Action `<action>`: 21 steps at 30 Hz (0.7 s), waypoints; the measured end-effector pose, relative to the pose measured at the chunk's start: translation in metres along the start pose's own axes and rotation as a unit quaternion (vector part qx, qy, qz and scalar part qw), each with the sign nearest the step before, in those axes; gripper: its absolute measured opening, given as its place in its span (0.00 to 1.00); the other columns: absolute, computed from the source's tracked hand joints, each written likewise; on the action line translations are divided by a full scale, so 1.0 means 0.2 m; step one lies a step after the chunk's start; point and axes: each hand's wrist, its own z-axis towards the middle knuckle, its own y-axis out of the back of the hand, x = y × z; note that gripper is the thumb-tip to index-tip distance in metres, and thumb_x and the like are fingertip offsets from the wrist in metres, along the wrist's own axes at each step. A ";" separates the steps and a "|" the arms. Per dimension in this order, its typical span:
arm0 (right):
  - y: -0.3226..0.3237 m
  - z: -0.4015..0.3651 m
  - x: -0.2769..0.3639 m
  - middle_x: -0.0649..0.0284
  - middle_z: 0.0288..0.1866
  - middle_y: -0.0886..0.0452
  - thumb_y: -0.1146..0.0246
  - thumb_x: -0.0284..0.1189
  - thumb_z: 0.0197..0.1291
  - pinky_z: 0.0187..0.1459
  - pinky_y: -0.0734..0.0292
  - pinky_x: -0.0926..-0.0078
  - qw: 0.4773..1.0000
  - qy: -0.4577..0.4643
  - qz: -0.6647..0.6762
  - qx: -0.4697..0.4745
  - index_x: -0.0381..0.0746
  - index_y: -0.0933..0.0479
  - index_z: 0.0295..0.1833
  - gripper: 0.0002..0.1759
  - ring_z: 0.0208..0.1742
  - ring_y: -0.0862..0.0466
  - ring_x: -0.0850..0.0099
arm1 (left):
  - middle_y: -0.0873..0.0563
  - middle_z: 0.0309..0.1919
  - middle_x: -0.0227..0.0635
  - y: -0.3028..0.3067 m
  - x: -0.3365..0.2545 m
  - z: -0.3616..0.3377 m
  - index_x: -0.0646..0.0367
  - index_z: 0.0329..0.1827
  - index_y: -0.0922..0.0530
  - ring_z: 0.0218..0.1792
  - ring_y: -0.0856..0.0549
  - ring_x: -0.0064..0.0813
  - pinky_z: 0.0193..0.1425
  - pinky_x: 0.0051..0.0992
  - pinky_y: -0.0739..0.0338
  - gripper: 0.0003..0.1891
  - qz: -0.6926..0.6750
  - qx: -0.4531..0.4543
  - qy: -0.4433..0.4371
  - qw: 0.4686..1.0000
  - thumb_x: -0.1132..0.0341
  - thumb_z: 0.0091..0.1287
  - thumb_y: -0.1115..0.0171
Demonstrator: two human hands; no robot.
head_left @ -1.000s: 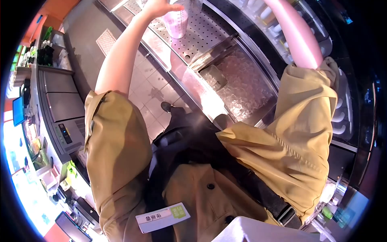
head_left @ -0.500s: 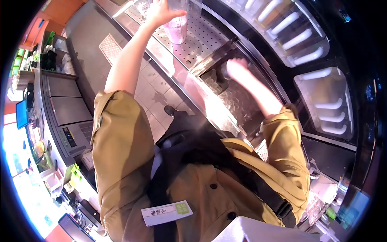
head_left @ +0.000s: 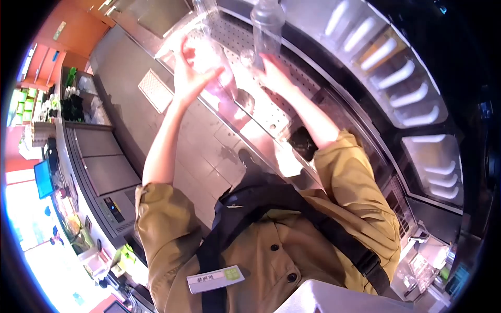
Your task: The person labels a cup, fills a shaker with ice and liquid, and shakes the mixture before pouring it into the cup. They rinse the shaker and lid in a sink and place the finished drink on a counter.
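Note:
My left hand (head_left: pixel 190 78) is raised over the counter's front edge, thumb and fingers spread wide. Between my two hands stands a clear cup with pinkish contents (head_left: pixel 223 78), partly washed out by glare. My right hand (head_left: pixel 275 77) reaches across the perforated metal counter (head_left: pixel 308 83), fingers stretched out and somewhat blurred. A small clear round piece (head_left: pixel 248 57) is right by its fingertips. Just beyond them a tall clear container (head_left: pixel 267 28) stands upright.
A dark opening (head_left: pixel 302 142) lies in the counter below my right forearm. To the right are bins with several white handles (head_left: pixel 409 75). Another clear vessel (head_left: pixel 206 8) stands at the far end. A tiled floor (head_left: pixel 193 141) and a steel refrigerated counter (head_left: pixel 99 167) are on the left.
My right hand has left the ice bin and moved forward over the perforated counter. My left hand has come down and away from the cup's top. The view has shifted.

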 end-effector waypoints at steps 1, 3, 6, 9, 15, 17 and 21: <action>-0.15 0.07 -0.03 0.50 0.60 0.34 0.40 0.45 0.53 0.57 0.34 0.65 0.999 0.026 -0.033 -0.031 0.40 0.40 0.64 0.36 0.59 0.30 0.55 | 0.29 0.50 0.46 -0.01 0.03 0.01 0.53 0.68 0.55 0.54 0.28 0.38 0.59 0.38 0.32 0.58 -0.006 0.007 -0.021 1.000 0.58 0.37 0.22; -0.26 0.18 -0.02 0.49 0.61 0.34 0.39 0.46 0.53 0.58 0.35 0.63 1.000 -0.018 -0.020 -0.002 0.43 0.43 0.66 0.37 0.59 0.30 0.55 | 0.31 0.52 0.47 -0.01 0.03 0.04 0.54 0.69 0.58 0.54 0.29 0.39 0.59 0.39 0.32 0.60 0.021 0.021 -0.024 0.999 0.59 0.36 0.21; -0.27 0.04 0.08 0.49 0.54 0.27 0.39 0.42 0.53 0.55 0.31 0.63 0.980 -0.174 0.096 -0.015 0.44 0.40 0.65 0.34 0.54 0.25 0.56 | 0.36 0.57 0.48 -0.05 0.13 0.06 0.55 0.70 0.62 0.56 0.29 0.40 0.60 0.40 0.33 0.64 -0.033 0.009 -0.061 0.998 0.57 0.35 0.21; -0.14 -0.10 0.02 0.52 0.58 0.30 0.40 0.38 0.55 0.59 0.36 0.68 0.940 -0.243 0.188 -0.150 0.39 0.41 0.64 0.33 0.59 0.29 0.64 | 0.45 0.64 0.50 -0.15 0.24 0.10 0.56 0.70 0.66 0.60 0.33 0.44 0.62 0.42 0.35 0.69 -0.161 -0.021 -0.094 0.982 0.51 0.32 0.21; 0.43 0.34 0.57 0.54 0.54 0.28 0.35 0.38 0.53 0.57 0.33 0.69 0.974 0.040 0.205 -0.084 0.36 0.41 0.64 0.36 0.56 0.27 0.66 | 0.50 0.67 0.50 -0.17 0.22 0.13 0.56 0.69 0.71 0.65 0.41 0.52 0.65 0.48 0.41 0.73 -0.304 -0.042 -0.136 0.942 0.45 0.28 0.23; 0.41 0.46 0.69 0.53 0.53 0.27 0.34 0.38 0.49 0.56 0.31 0.68 0.983 0.106 0.152 0.015 0.35 0.36 0.60 0.35 0.55 0.25 0.64 | 0.46 0.65 0.51 -0.13 0.18 0.17 0.56 0.69 0.73 0.64 0.40 0.51 0.66 0.47 0.43 0.74 -0.301 -0.030 -0.123 0.945 0.44 0.28 0.24; 0.42 0.56 0.77 0.53 0.50 0.28 0.33 0.38 0.47 0.51 0.28 0.68 0.978 0.156 0.015 0.134 0.33 0.34 0.51 0.29 0.50 0.24 0.62 | 0.35 0.58 0.53 -0.16 0.17 0.19 0.59 0.69 0.71 0.59 0.32 0.47 0.63 0.41 0.39 0.70 -0.287 -0.012 -0.068 0.955 0.52 0.34 0.22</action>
